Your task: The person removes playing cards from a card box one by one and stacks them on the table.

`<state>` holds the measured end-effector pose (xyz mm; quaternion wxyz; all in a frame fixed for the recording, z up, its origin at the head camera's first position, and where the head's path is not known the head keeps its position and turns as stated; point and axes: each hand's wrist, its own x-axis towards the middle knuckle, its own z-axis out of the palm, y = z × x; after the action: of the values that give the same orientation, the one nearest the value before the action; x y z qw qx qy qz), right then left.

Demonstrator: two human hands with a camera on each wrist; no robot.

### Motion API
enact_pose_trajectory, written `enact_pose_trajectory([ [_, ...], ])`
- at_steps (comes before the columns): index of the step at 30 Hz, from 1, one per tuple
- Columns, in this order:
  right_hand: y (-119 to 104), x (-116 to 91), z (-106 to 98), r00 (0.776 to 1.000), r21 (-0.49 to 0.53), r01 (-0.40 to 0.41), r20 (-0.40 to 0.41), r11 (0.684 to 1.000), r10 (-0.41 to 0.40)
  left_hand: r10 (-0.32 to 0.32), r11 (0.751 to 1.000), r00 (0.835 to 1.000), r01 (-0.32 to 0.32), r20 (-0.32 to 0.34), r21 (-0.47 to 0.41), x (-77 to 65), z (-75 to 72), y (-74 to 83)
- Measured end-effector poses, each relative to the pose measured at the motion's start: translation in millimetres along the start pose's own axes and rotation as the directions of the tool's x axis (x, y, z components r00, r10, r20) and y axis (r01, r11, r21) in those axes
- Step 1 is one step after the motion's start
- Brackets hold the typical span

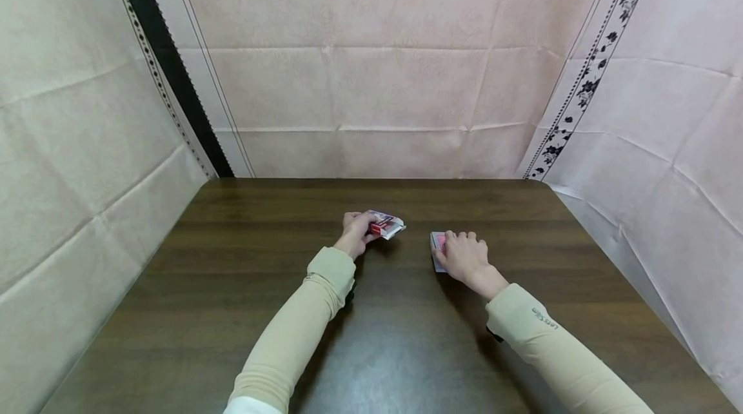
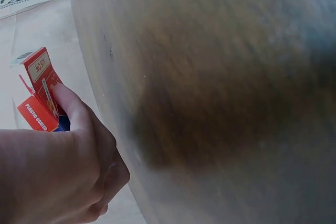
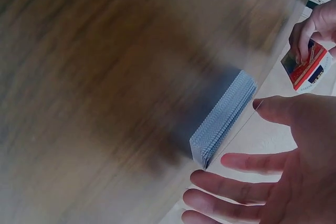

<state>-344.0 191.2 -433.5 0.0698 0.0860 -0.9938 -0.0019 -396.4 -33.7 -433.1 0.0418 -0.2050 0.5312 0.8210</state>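
We are seeing a red card box (image 1: 386, 225), reading "PLASTIC COATED" — its number looking unclear — in the left hand's (image 1: 355, 231) grasp above the table (image 1: 249, 285). Beside it, a card deck (image 3: 221, 121) is partly hiding under the right hand (image 1: 462, 255); whether this hand is pinching, we cannot tell.

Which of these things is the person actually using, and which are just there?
In use:
- red card box, held in the left hand
- deck of cards, on the table under the right hand

Just surroundings:
- wooden table, serving only as the work surface
- pale sheeting, behind and on both sides
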Motion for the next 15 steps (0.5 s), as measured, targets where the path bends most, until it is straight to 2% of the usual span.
enact_pose_trajectory([
  [15, -1.1, 0.0, -0.7, 0.999, 0.022, 0.006, 0.037, 1.000, -0.007, -0.006, 1.000, 1.000, 0.006, 0.003, 0.005, -1.7, -0.9, 1.2],
])
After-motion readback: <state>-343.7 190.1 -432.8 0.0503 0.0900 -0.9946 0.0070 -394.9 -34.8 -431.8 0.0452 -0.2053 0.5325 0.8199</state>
